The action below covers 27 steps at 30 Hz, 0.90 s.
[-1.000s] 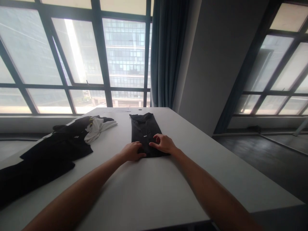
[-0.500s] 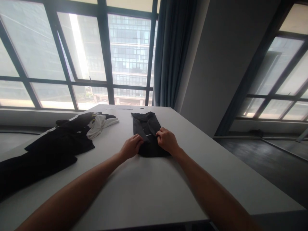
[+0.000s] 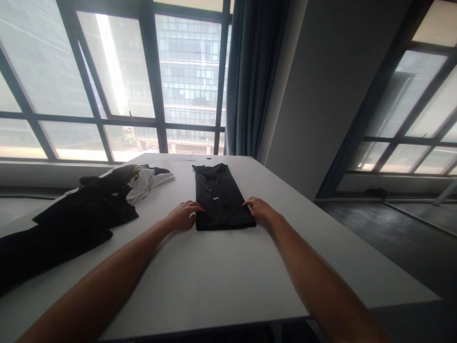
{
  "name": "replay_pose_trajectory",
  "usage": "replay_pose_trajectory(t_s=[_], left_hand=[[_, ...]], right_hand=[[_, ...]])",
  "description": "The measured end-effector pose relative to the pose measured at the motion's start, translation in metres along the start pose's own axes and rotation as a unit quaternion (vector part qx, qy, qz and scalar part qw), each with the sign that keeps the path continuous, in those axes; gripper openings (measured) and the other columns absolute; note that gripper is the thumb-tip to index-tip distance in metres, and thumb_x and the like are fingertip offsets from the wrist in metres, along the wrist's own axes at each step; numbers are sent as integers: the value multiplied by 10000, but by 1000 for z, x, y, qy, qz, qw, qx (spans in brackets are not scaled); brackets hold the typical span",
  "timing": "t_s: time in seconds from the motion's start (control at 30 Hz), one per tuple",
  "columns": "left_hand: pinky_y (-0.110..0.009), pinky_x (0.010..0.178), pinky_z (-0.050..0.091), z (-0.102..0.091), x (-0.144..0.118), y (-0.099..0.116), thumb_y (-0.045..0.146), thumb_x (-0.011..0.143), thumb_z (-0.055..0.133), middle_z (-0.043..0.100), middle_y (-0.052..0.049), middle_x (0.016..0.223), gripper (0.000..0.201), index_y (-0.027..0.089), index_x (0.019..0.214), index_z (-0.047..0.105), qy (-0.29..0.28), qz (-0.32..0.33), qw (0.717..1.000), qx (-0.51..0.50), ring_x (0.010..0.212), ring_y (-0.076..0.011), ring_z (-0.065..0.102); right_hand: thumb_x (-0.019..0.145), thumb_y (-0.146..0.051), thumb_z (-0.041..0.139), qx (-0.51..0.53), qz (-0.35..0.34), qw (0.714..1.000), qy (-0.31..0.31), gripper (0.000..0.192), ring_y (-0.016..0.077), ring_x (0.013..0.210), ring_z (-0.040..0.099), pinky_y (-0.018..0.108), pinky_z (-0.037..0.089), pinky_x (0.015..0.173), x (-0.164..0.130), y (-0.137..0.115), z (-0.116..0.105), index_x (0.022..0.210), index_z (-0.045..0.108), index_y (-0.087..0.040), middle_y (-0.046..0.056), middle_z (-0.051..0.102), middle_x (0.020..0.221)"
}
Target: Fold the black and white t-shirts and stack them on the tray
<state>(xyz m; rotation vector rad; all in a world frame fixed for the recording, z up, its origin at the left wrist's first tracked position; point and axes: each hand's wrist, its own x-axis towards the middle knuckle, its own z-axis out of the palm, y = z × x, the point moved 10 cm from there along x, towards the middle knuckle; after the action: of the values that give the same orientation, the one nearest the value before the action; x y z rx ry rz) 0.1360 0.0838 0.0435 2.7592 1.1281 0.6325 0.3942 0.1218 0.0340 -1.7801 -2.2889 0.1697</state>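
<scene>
In front of me a black garment lies flat, folded into a long rectangle. It has a small pale label near its middle and a rumpled, collar-like far end. My left hand rests at its near left edge, fingers stretched over the fabric. At the near right edge, the fingertips of my right hand touch the cloth from the side. Both hands have their fingers apart, and neither grips the fabric.
A loose pile of black clothes covers the left of the white table, with a white garment beside it. A small dark round spot shows near the far edge. Windows and a blue-grey curtain stand behind.
Both hands have let go of the fabric folds and moved outward to the garment's sides. The raised near part of the garment now lies flat and smooth.
</scene>
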Motion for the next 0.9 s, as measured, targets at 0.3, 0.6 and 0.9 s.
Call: replay_pose_trajectory(t_s=[0.3,0.6,0.9], left_hand=[[-386,993,467,4,3,-7,260,801,535,725,-61,1071,255,229,934,750,26,-1,996,-85,1076,-242,629],[-221,485,392,-37,9,-43,497,755,684,510,37,576,383,131,855,631,200,-117,860,-456,503,-99,477],[-265,581,473,-1,-11,-79,556,722,722,687,-65,874,730,130,1292,557,112,-289,879,-363,651,-159,614]], right_hand=[[701,-188,728,182,-78,980,-10,145,239,1188,561,318,404,1041,0,-6,2,835,783,-184,109,577,1327],[796,-698,566,403,-56,907,104,554,140,661,529,277,450,663,-3,-14,-40,792,653,-151,14,616,706],[846,-359,664,263,53,958,95,477,172,806,643,289,502,764,15,-7,12,1270,588,-153,100,694,1000]])
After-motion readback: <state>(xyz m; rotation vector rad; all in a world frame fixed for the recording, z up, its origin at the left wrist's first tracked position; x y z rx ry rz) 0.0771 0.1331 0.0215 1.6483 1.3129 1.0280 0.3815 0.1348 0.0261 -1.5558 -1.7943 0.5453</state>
